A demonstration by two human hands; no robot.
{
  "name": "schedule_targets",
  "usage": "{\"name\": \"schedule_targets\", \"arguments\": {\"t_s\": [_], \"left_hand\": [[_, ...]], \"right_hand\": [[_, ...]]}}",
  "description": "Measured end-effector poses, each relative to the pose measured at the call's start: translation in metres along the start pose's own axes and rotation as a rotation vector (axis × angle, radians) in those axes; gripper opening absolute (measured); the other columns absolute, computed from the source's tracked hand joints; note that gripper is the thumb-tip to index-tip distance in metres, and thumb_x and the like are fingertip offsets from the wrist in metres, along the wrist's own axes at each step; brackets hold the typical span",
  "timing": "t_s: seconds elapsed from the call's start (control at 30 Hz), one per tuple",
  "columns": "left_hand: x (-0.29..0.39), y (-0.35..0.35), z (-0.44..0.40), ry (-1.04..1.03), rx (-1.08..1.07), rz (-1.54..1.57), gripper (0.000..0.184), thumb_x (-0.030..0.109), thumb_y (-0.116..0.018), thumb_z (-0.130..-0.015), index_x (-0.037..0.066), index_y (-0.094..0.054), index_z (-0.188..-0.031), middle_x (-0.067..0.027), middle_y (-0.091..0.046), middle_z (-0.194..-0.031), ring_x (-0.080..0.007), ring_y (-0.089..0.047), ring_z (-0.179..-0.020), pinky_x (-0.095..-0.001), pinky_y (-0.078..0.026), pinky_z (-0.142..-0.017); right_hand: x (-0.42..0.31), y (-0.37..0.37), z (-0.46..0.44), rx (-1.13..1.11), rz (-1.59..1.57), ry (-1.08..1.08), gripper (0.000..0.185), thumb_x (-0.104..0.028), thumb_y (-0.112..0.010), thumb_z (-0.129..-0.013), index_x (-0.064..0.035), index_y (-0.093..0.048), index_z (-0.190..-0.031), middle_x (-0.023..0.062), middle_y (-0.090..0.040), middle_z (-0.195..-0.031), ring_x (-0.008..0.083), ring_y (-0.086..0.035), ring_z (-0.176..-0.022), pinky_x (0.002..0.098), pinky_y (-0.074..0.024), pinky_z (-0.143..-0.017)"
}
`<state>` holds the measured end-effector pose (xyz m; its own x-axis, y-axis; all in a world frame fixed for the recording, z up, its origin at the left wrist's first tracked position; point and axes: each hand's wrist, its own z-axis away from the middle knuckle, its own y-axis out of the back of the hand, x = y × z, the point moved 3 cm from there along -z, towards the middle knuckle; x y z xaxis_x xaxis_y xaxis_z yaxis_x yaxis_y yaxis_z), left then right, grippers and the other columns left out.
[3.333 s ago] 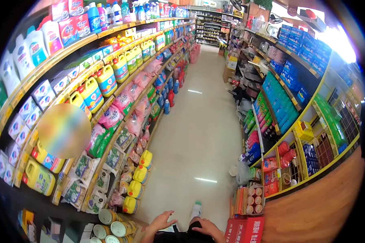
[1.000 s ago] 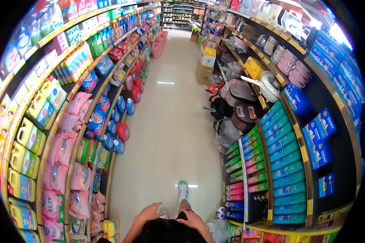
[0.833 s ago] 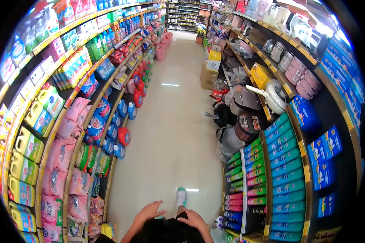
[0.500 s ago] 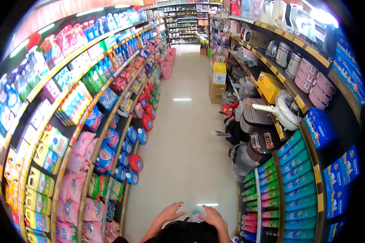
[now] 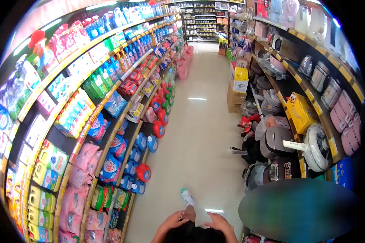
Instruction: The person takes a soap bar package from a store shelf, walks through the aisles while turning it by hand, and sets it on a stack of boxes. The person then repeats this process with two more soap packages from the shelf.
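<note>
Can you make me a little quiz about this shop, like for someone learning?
1. True or false: the left hand is holding a bottle.
2. Which side of the aisle has the white pan? A) left B) right
3. Fill the gap: the yellow-and-white box sits on a brown ____.

Key: 1. False, it looks empty. 2. B, right. 3. A carton.

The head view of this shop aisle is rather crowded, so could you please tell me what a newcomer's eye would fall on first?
Probably the white pan on the right, its pale handle pointing towards the aisle, with a bright yellow box just beyond it. Low on the left, a red container stands out beside blue bottles. At the bottom, the left hand and right hand are both empty.
</note>
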<state>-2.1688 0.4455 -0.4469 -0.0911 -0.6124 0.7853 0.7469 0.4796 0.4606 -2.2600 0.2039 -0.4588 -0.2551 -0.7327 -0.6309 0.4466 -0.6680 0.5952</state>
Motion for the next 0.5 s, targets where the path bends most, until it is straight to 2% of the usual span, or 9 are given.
{"name": "schedule_targets", "arguments": {"t_s": [0.2,0.3,0.4,0.5], "left_hand": [[-0.012,0.073,-0.112,-0.078,0.042,-0.077,0.071,0.048,-0.063,-0.084,0.000,-0.044,-0.134,-0.0254,-0.057,-0.118,-0.0370,-0.058,-0.108,-0.0409,-0.048,-0.091],[0.015,0.128,-0.160,-0.059,0.078,0.079,0.072,0.051,-0.062,-0.084,0.000,-0.045,-0.133,-0.0263,-0.057,-0.117,-0.0390,-0.058,-0.106,-0.0426,-0.048,-0.090],[-0.031,0.146,-0.220,-0.157,0.149,-0.217,0.073,0.054,-0.061,-0.084,0.000,-0.046,-0.131,-0.0274,-0.057,-0.116,-0.0409,-0.058,-0.104,-0.0441,-0.048,-0.089],[-0.008,0.180,-0.222,-0.111,0.061,-0.247,0.072,0.053,-0.060,-0.084,-0.001,-0.045,-0.130,-0.0288,-0.057,-0.115,-0.0426,-0.057,-0.103,-0.0443,-0.047,-0.090]], "right_hand": [[0.006,0.034,-0.096,0.050,-0.093,-0.024,0.080,-0.055,-0.064,-0.080,0.0026,-0.046,-0.133,0.0261,-0.053,-0.127,0.0379,-0.050,-0.120,0.0416,-0.0391,-0.103],[-0.018,0.087,-0.143,0.072,-0.193,-0.056,0.080,-0.055,-0.066,-0.079,0.0014,-0.047,-0.132,0.0269,-0.055,-0.123,0.0382,-0.053,-0.116,0.0412,-0.0421,-0.099],[-0.023,0.112,-0.182,0.083,-0.075,-0.087,0.078,-0.054,-0.065,-0.080,0.0009,-0.047,-0.132,0.0281,-0.055,-0.122,0.0392,-0.052,-0.116,0.0417,-0.0418,-0.098],[-0.055,0.155,-0.209,0.090,-0.109,-0.057,0.077,-0.053,-0.063,-0.082,0.0008,-0.044,-0.133,0.0286,-0.053,-0.124,0.0393,-0.050,-0.118,0.0428,-0.0405,-0.099]]}}
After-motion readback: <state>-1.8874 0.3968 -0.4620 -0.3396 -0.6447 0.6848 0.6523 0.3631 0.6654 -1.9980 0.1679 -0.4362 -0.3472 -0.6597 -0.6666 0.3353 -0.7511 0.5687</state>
